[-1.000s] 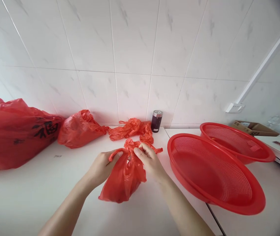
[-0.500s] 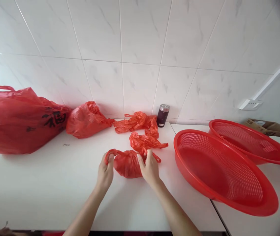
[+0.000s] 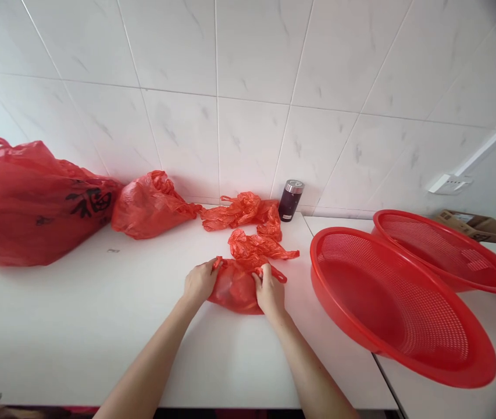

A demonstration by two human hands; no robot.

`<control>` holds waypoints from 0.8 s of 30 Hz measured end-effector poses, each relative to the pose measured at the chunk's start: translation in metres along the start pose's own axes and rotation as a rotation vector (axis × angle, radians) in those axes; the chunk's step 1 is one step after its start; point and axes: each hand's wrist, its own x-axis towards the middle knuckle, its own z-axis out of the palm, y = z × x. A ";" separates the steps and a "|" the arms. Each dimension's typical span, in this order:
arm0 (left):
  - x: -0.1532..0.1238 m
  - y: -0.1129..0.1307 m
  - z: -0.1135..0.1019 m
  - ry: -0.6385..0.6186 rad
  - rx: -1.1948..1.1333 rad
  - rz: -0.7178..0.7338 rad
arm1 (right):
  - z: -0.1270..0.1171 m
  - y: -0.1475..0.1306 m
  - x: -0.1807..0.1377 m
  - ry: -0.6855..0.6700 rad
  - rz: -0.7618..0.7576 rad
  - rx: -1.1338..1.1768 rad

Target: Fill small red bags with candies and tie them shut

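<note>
While L hand (image 3: 199, 283) & R hand (image 3: 271, 292), both nearly closed, pinch sm. red bag (image 3: 235, 289), crumpled bag (image 3: 260, 247) lies just behind.

My thin red plastic bag (image 3: 234, 291) sits squat and bulging on the white tabletop (image 3: 230, 366), creased and see-through enough to show paler lumps inside, 1 handle loop (image 3: 283, 279) poking out past my right hand (image 3: 271, 293).

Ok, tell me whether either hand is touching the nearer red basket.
No, the left hand and right hand are both on the small red bag, left of the nearer basket.
</note>
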 end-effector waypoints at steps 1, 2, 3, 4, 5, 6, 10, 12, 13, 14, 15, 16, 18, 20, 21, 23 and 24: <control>0.004 0.002 0.001 -0.013 0.028 0.001 | 0.002 0.001 0.000 -0.009 0.010 -0.023; 0.007 0.004 0.002 -0.024 0.053 0.006 | 0.004 0.001 0.000 -0.018 0.020 -0.046; 0.011 0.006 0.003 -0.032 0.074 0.016 | 0.005 0.002 0.000 -0.027 0.028 -0.068; 0.014 0.007 0.003 -0.035 0.093 0.030 | 0.006 0.002 0.000 -0.035 0.034 -0.089; 0.016 0.009 0.003 -0.034 0.109 0.049 | 0.006 0.003 0.000 -0.044 0.037 -0.108; 0.018 0.010 0.003 -0.029 0.123 0.074 | 0.006 0.002 0.000 -0.053 0.039 -0.125; 0.017 0.011 0.005 -0.017 0.160 0.183 | 0.002 -0.001 0.001 -0.090 0.043 -0.176; 0.010 0.007 0.009 -0.028 0.174 0.200 | 0.000 -0.004 0.001 -0.101 0.049 -0.195; 0.006 0.004 0.011 -0.034 0.181 0.195 | 0.000 -0.005 0.001 -0.103 0.052 -0.203; 0.001 0.001 0.013 -0.038 0.189 0.184 | -0.001 -0.005 0.001 -0.104 0.054 -0.209; -0.005 -0.003 0.014 -0.041 0.196 0.169 | -0.001 -0.005 0.000 -0.105 0.055 -0.215; -0.009 -0.006 0.015 -0.042 0.204 0.152 | 0.000 -0.005 0.000 -0.108 0.053 -0.220; -0.016 -0.012 0.017 -0.039 0.218 0.119 | 0.001 -0.004 0.000 -0.113 0.043 -0.229; -0.019 -0.015 0.017 -0.033 0.224 0.091 | 0.003 -0.001 -0.001 -0.115 0.030 -0.234; -0.020 -0.016 0.018 -0.031 0.221 0.078 | 0.004 0.000 -0.001 -0.115 0.026 -0.235; -0.020 -0.016 0.018 -0.026 0.202 0.055 | 0.006 0.001 -0.001 -0.110 0.021 -0.233; -0.019 -0.015 0.019 -0.024 0.185 0.044 | 0.007 0.002 -0.001 -0.107 0.020 -0.229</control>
